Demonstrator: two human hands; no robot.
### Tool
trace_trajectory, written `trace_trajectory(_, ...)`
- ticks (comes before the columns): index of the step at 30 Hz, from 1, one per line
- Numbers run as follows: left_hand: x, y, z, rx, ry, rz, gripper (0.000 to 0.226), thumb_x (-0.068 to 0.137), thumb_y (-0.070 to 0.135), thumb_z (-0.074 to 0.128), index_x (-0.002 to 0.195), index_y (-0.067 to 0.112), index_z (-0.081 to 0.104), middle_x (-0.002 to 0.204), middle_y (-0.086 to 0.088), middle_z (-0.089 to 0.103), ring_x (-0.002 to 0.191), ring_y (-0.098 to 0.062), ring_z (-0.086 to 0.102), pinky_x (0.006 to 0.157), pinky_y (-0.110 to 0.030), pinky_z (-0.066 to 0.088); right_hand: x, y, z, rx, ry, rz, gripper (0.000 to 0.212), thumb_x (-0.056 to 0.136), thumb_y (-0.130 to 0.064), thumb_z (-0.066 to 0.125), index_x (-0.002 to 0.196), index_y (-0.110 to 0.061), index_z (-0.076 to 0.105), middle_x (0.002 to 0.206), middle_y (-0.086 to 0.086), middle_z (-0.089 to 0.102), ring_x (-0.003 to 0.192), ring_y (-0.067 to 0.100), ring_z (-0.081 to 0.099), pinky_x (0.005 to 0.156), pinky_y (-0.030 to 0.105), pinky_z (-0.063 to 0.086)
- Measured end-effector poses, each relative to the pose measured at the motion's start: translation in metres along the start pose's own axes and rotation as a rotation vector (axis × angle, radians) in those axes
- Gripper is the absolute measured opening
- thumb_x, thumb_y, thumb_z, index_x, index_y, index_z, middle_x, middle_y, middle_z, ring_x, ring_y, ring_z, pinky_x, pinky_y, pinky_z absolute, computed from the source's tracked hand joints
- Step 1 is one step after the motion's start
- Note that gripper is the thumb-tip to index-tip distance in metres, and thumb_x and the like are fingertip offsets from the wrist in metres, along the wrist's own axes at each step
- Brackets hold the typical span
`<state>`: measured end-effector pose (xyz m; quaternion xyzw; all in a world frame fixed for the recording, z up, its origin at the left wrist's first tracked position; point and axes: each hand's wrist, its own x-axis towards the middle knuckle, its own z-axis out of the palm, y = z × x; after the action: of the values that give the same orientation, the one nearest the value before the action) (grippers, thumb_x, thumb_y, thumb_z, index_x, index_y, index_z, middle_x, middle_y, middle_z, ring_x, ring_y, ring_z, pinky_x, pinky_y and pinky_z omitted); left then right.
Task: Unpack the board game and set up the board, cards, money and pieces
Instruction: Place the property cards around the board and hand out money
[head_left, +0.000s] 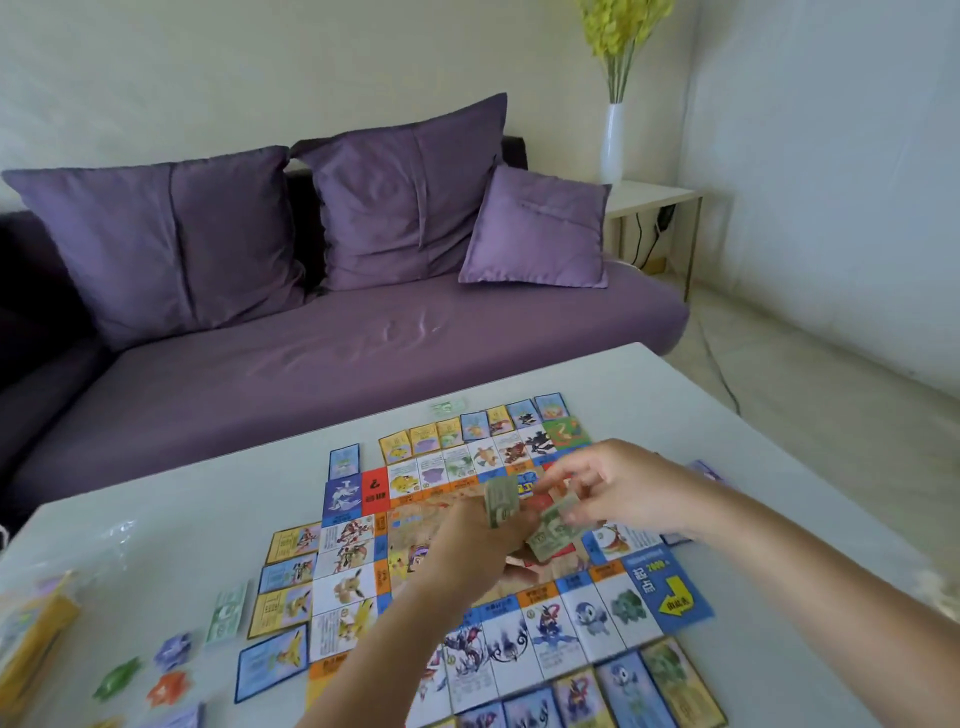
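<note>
The colourful game board (644, 587) lies open on the white table (130, 530), with property cards (283, 574) laid along its edges. Over the board's middle my left hand (470, 545) grips a stack of green paper money (501, 501). My right hand (613, 486) pinches one green note (558, 514) beside that stack. A small pile of green notes (227, 613) lies left of the board, and another green note (448, 407) lies beyond its far edge. Purple, green and orange pieces (171, 652) sit at the near left.
A yellow game box (31, 649) with clear plastic wrap stands at the table's left edge. A purple sofa (363, 338) with three cushions runs behind the table. A side table with a white vase (613, 140) stands at the back right.
</note>
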<state>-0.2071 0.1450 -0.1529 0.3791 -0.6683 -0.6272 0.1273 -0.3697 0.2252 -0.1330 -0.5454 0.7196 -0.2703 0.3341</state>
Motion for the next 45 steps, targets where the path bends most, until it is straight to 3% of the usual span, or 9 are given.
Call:
trace_trajectory(4,0.001,0.005,0.024,0.129,-0.033,0.033,0.014,0.093,0.018,0.06,0.083,0.009,0.065,0.077,-0.012,0.073,0.055,-0.013,0.067,0.054,-0.019,0.054,-0.016,0.008,-0.006,-0.097,0.129,-0.042,0.017,0.081,-0.02,0.075,0.094,-0.032,0.075,0.064,-0.027,0.065,0.063,-0.009,0.06,0.066,0.016,0.047)
trace_trajectory(7,0.004,0.011,0.039,0.21,-0.017,0.075,0.018,0.09,0.021,0.063,0.076,0.01,0.064,0.07,-0.01,0.071,0.048,-0.01,0.064,0.051,-0.018,0.053,-0.025,0.017,-0.017,-0.1,0.186,-0.039,0.012,0.071,-0.021,0.083,0.077,-0.029,0.076,0.06,-0.021,0.064,0.058,-0.006,0.055,0.056,0.009,0.041)
trace_trajectory(12,0.01,0.017,0.06,0.266,-0.013,0.127,0.026,0.09,0.025,0.062,0.069,0.01,0.064,0.05,0.004,0.065,0.044,-0.009,0.062,0.047,-0.019,0.049,-0.032,0.04,-0.031,-0.02,0.155,0.026,0.012,0.068,-0.025,0.085,0.067,-0.028,0.073,0.064,-0.01,0.068,0.056,-0.003,0.054,0.055,0.013,0.04)
trace_trajectory(14,0.015,0.017,0.069,0.181,-0.017,0.097,0.029,0.095,0.024,0.056,0.076,0.004,0.064,0.054,0.002,0.066,0.046,-0.009,0.063,0.047,-0.018,0.051,-0.034,0.051,-0.038,0.019,0.129,0.048,0.01,0.069,-0.025,0.084,0.068,-0.027,0.075,0.071,-0.006,0.071,0.06,-0.001,0.057,0.061,0.019,0.044)
trace_trajectory(16,0.023,0.016,0.076,0.039,-0.014,0.037,0.031,0.098,0.024,0.05,0.083,0.001,0.063,0.061,-0.004,0.066,0.05,-0.013,0.064,0.049,-0.023,0.054,-0.034,0.064,-0.045,0.097,0.139,0.07,0.008,0.072,-0.024,0.082,0.071,-0.027,0.074,0.072,-0.007,0.072,0.063,-0.003,0.059,0.063,0.013,0.045)
trace_trajectory(21,0.034,0.01,0.084,-0.19,-0.001,-0.126,0.034,0.1,0.03,0.046,0.086,0.004,0.062,0.061,-0.007,0.065,0.049,-0.016,0.062,0.045,-0.024,0.052,-0.029,0.122,-0.065,0.474,0.491,0.284,0.011,0.077,-0.014,0.077,0.085,-0.008,0.074,0.059,0.001,0.06,0.051,0.009,0.048,0.051,0.018,0.04)
trace_trajectory(25,0.038,0.006,0.091,-0.21,-0.039,-0.155,0.032,0.101,0.027,0.044,0.087,0.004,0.062,0.064,-0.008,0.067,0.052,-0.017,0.064,0.046,-0.024,0.052,-0.027,0.152,-0.071,0.546,0.657,0.397,0.021,0.078,-0.001,0.075,0.096,0.003,0.064,0.056,0.008,0.06,0.034,0.002,0.051,0.038,0.011,0.04)
trace_trajectory(39,0.048,0.002,0.091,-0.193,-0.077,-0.156,0.028,0.101,0.022,0.045,0.09,0.004,0.063,0.069,-0.009,0.067,0.058,-0.019,0.065,0.051,-0.026,0.055,-0.006,0.187,-0.063,0.384,0.655,0.542,0.013,0.079,-0.01,0.075,0.083,0.002,0.071,0.044,0.002,0.059,0.03,0.003,0.046,0.037,0.013,0.04)
trace_trajectory(45,0.049,-0.004,0.087,-0.192,-0.07,-0.163,0.027,0.1,0.022,0.045,0.091,0.003,0.063,0.069,-0.008,0.068,0.056,-0.018,0.065,0.051,-0.026,0.055,-0.001,0.187,-0.056,0.211,0.672,0.545,0.01,0.078,-0.013,0.075,0.075,-0.005,0.07,0.053,0.006,0.061,0.045,0.011,0.053,0.047,0.021,0.039)
